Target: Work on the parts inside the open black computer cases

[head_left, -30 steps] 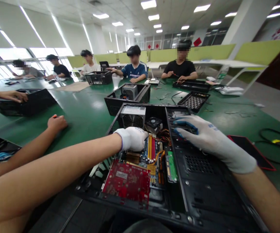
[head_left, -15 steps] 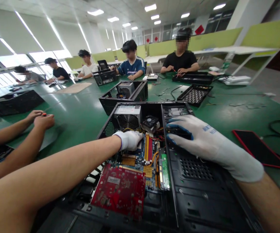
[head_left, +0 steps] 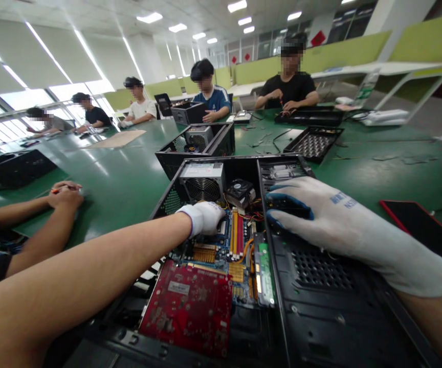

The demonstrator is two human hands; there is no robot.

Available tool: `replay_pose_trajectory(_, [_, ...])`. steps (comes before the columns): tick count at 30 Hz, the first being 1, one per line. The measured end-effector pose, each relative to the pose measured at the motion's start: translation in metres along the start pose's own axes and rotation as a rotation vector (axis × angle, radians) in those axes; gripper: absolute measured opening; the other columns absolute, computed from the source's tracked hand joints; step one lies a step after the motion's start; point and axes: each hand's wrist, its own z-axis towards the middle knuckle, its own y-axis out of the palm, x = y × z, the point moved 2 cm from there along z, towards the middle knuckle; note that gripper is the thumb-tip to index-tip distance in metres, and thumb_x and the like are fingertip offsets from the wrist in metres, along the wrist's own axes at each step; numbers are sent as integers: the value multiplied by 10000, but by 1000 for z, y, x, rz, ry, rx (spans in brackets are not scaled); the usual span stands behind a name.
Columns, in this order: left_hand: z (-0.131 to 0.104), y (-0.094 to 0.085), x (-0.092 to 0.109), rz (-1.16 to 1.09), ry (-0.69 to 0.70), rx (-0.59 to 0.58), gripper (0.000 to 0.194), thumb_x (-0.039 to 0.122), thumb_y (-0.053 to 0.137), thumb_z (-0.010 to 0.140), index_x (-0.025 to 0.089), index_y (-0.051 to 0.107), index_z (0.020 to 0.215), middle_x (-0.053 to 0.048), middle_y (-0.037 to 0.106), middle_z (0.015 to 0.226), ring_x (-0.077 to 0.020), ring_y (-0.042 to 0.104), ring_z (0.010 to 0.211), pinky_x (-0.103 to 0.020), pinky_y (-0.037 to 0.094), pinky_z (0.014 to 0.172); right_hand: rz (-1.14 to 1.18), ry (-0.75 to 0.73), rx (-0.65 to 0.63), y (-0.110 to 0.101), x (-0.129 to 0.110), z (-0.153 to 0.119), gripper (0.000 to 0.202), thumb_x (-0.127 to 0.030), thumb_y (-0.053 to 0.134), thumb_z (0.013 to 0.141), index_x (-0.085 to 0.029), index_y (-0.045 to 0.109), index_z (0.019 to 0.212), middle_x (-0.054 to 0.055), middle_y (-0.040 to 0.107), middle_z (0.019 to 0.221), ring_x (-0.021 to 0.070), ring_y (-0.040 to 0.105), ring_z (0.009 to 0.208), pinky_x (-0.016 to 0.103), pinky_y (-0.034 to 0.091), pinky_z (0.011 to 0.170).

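An open black computer case (head_left: 278, 286) lies in front of me. Inside it are a silver power supply (head_left: 202, 181), a loose-looking fan (head_left: 240, 191), a blue motherboard (head_left: 224, 255) and a red card (head_left: 190, 306). My left hand (head_left: 205, 217), in a white glove, reaches down onto the motherboard below the power supply; its fingertips are curled and hidden, so what they touch cannot be made out. My right hand (head_left: 309, 207), gloved in white and blue, rests with fingers apart on the case's drive-bay side and holds nothing.
Another open case (head_left: 196, 148) stands just behind mine, with a black perforated tray (head_left: 313, 143) to its right. A red-edged black pad (head_left: 420, 230) lies at the right. A person's clasped hands (head_left: 65, 194) rest at the left; several people sit across the green table.
The view has shifted slightly. My hands keep nearly the same places on the case. At the left, the other person's hands have come together, and a person across has moved a case.
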Motion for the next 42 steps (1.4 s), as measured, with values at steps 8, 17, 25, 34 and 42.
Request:
replay_pose_trajectory(8, [0,-4,2,11,23,-12,451,355,752,807,207,728,1233,-122,767,1224,-315,734,1111,-349,592,908,-11,7,-3,1,0,-1,473,-611,589,960,-246,725,1227,74,727,1265,312,642,1203,489,499,1052])
replay_pose_trajectory(17, [-1,-4,2,-13,25,-6,437,390,741,831,195,726,1222,-131,772,1194,-321,745,1066,-367,594,883,-21,16,-7,2,3,-1,454,-614,597,953,-261,728,1207,70,728,1248,317,649,1177,490,511,1026])
replay_pose_trajectory(25, [-1,-5,2,-10,12,-12,444,362,764,817,193,728,1226,-123,773,1195,-306,744,1065,-347,588,892,-13,24,-16,1,-1,1,470,-625,578,956,-256,731,1202,73,730,1247,317,646,1186,487,505,1035])
replay_pose_trajectory(34, [-1,-6,4,-1,-5,-27,484,391,793,806,195,717,1241,-116,764,1225,-299,734,1096,-335,583,914,-12,26,-20,1,-1,0,466,-620,588,948,-257,732,1203,71,735,1237,320,654,1168,484,514,1014])
replay_pose_trajectory(42, [-1,-6,3,-1,-3,-33,498,382,807,779,206,723,1236,-117,765,1219,-302,736,1092,-339,588,916,-23,23,-30,1,0,0,479,-630,573,955,-245,733,1191,83,737,1222,323,655,1157,494,516,1008])
